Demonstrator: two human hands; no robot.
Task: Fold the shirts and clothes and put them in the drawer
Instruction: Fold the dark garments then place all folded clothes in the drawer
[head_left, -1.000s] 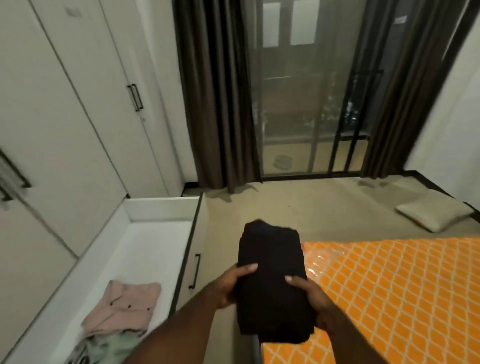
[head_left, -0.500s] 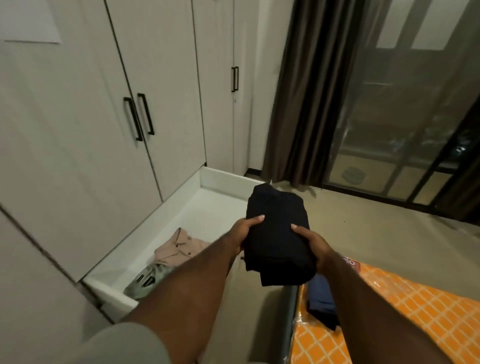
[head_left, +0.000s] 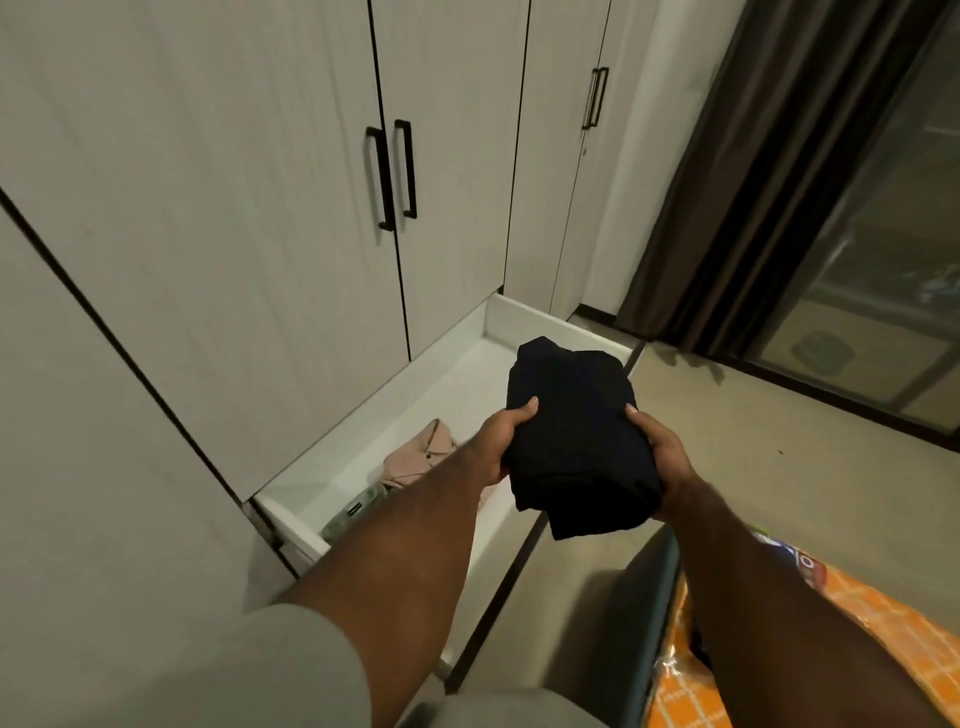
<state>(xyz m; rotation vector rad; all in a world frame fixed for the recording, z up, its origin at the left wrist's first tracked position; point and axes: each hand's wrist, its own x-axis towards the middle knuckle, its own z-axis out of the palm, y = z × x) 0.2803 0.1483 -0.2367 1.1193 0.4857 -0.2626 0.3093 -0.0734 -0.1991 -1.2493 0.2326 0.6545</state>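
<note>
Item: folded dark garment (head_left: 576, 441), navy or black, compact bundle. Location: held in the air between both hands, above the front edge of the open drawer.

Left hand (head_left: 496, 441): grips the bundle's left side, thumb on top, fingers curled beneath.

Right hand (head_left: 662, 457): grips the right side in the same way, thumb on top.

Drawer (head_left: 488, 332): white, pulled out from the base of the wardrobe (head_left: 234, 208), lying below and to the left of the hands. The stretch beyond the hands shows bare white floor.

Contents already stowed: pink shirt (head_left: 421, 452), folded, below the left forearm; a greenish patterned garment (head_left: 353, 512), partly hidden by that forearm, nearer the drawer's close end.

Also present: orange patterned bed cover (head_left: 810, 649) under the right forearm; dark curtain (head_left: 727, 182) far beyond the hands.

Step in hand, by judgement: folding is done for this piece; it is being carried to the drawer.

Next move calls for: lowering the bundle level onto the bare drawer floor beyond the pink shirt, both hands letting go together so the folds hold.
</note>
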